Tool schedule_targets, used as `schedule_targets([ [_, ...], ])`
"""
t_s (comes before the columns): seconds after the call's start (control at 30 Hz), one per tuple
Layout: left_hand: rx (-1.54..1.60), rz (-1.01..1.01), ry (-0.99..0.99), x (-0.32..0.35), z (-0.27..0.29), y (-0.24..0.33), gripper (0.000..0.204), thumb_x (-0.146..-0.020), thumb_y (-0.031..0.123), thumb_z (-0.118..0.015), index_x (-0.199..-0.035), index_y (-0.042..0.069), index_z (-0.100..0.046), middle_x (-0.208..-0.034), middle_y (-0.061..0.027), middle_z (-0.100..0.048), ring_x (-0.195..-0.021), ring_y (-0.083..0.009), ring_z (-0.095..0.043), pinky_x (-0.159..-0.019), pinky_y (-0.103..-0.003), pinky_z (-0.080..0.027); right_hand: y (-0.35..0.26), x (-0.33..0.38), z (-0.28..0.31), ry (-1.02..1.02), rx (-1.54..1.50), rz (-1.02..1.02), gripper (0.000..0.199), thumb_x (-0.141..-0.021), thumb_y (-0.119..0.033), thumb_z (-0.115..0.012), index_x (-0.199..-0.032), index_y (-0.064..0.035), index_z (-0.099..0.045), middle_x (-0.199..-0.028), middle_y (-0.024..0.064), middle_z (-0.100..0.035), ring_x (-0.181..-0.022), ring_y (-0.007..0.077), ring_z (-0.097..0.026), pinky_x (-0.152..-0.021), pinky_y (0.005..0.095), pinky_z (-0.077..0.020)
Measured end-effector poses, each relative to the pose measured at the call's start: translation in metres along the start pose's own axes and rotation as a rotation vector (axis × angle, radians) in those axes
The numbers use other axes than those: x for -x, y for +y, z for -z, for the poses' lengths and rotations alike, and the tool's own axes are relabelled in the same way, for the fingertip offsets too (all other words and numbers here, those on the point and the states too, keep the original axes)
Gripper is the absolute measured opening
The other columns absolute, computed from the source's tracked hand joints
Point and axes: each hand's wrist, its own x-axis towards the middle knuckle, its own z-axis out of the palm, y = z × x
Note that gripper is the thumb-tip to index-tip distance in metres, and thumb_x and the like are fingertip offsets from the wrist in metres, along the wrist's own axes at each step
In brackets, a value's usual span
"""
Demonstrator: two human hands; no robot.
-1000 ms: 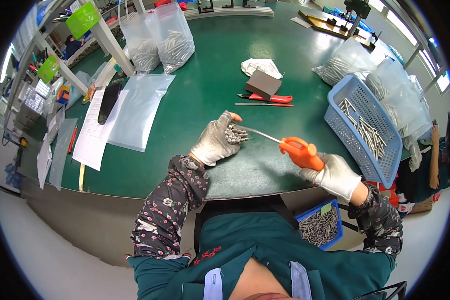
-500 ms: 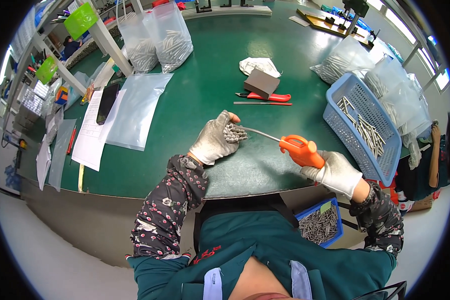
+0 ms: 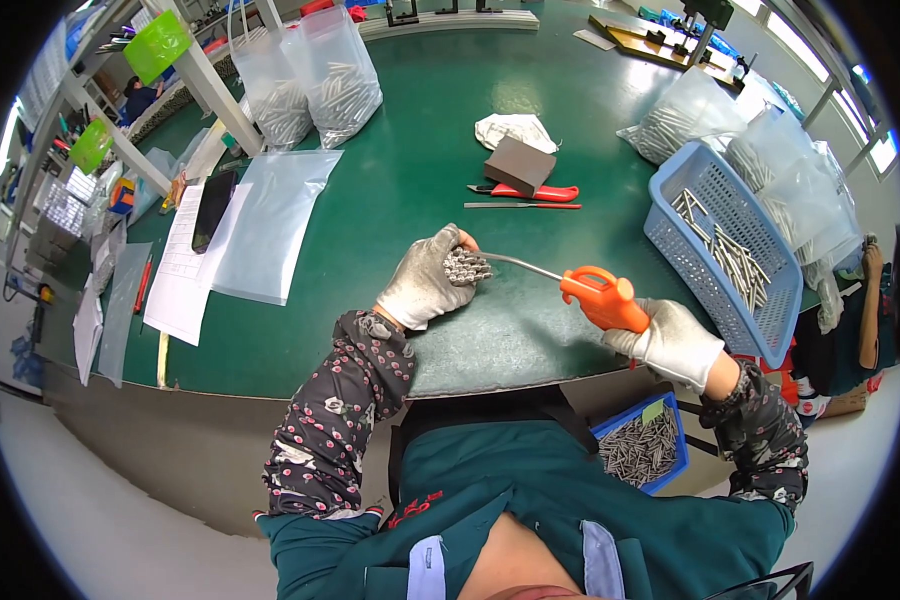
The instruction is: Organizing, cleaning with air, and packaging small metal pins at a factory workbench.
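Closest to you, below your right forearm and under the table edge, sits a small blue plastic bin of short metal pins [image 3: 642, 450]. Your right hand [image 3: 673, 338], in a white glove, is closed around the grip of an orange air blow gun with a thin metal nozzle [image 3: 598, 296]. The nozzle runs leftward to your left hand [image 3: 428, 285], also gloved in white, which is clenched around a tight bundle of small silvery metal pins [image 3: 466, 266] (ends facing the nozzle tip, which sits just at them). Both hands hover over the dark green table top [image 3: 390, 180].

Just right of your right hand stands a blue perforated plastic basket [image 3: 760, 320] holding loose metal rods. Left of your left hand lie a clear flat plastic bag [image 3: 270, 225] and a white paper sheet [image 3: 175, 290], with a dark phone-like slab [image 3: 212, 208] on the paper.

Beyond your hands, a red-handled cutter [image 3: 530, 191] and a thin metal file [image 3: 520, 206] lie side by side, with a brown rectangular block [image 3: 519, 165] and a crumpled white cloth [image 3: 515, 130] just behind. Farthest off, clear plastic bags filled with metal pins [image 3: 340, 75] stand upright at the far left.
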Motion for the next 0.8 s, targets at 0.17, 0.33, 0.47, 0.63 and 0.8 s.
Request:
schedule_targets([
  [0.17, 0.028, -0.014, -0.003, -0.001, -0.001, 0.000, 0.030, -0.062, 0.004, -0.067, -0.087, 0.002, -0.050, -0.074, -0.0076, -0.059, -0.068, -0.0179, -0.060, -0.062, -0.028, -0.048, 0.011, -0.003, -0.007, 0.034, -0.005, 0.090, 0.049, -0.072, -0.045, -0.063, -0.094, -0.0002, -0.061, -0.067, 0.0141, -0.061, -0.066, 0.0280, -0.061, -0.063, 0.0351, -0.0460],
  [0.33, -0.018, 0.019, -0.011, 0.000, 0.000, 0.001, 0.029, -0.062, 0.005, -0.067, -0.086, 0.002, -0.051, -0.073, -0.0077, -0.059, -0.067, -0.0189, -0.060, -0.061, -0.028, -0.048, 0.011, -0.004, -0.011, 0.066, 0.008, 0.168, 0.047, -0.073, -0.044, -0.062, -0.092, -0.0009, -0.062, -0.065, 0.0127, -0.061, -0.065, 0.0272, -0.062, -0.063, 0.0356, -0.0459],
  [0.47, -0.031, -0.010, 0.004, 0.000, 0.000, 0.000, 0.029, -0.063, 0.005, -0.067, -0.086, 0.002, -0.051, -0.073, -0.0074, -0.060, -0.067, -0.0188, -0.060, -0.062, -0.028, -0.048, 0.006, -0.006, -0.008, 0.033, 0.010, 0.038, 0.047, -0.072, -0.045, -0.062, -0.091, -0.0011, -0.062, -0.065, 0.0129, -0.061, -0.065, 0.0273, -0.061, -0.063, 0.0358, -0.0457],
  [0.63, -0.012, -0.018, 0.005, 0.000, 0.000, 0.001, 0.029, -0.063, 0.005, -0.067, -0.087, 0.002, -0.051, -0.074, -0.0070, -0.060, -0.067, -0.0183, -0.060, -0.062, -0.028, -0.048, 0.006, -0.007, -0.009, 0.047, 0.025, 0.068, 0.048, -0.072, -0.045, -0.062, -0.090, -0.0008, -0.061, -0.065, 0.0132, -0.061, -0.065, 0.0269, -0.061, -0.062, 0.0352, -0.0456],
  [0.8, 0.009, 0.063, -0.015, 0.000, 0.000, 0.003, 0.029, -0.063, 0.005, -0.067, -0.087, 0.002, -0.051, -0.074, -0.0069, -0.060, -0.066, -0.0182, -0.060, -0.062, -0.028, -0.048, 0.004, -0.004, -0.007, 0.019, -0.023, 0.054, 0.046, -0.073, -0.043, -0.062, -0.091, -0.0010, -0.061, -0.064, 0.0116, -0.060, -0.063, 0.0250, -0.061, -0.061, 0.0342, -0.0455],
])
